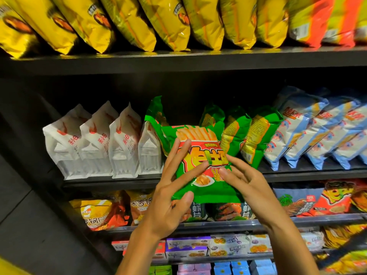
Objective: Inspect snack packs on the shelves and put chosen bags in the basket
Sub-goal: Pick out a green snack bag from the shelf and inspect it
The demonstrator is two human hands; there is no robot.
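A green snack bag (200,155) with a fries picture and red-yellow lettering is held up in front of the middle shelf, front side facing me. My left hand (170,187) grips its left edge, with the thumb under the bottom corner and the fingers spread over the front. My right hand (244,181) pinches its right side near the middle. More green bags (256,133) of the same kind stand on the shelf behind it. No basket is in view.
White pouches (99,143) stand left of the green bags, blue-and-white bags (317,132) to the right. Yellow bags (139,20) fill the top shelf (178,58). Orange and mixed packs (103,211) and small boxes (188,247) fill the lower shelves. A dark side panel (29,175) stands at left.
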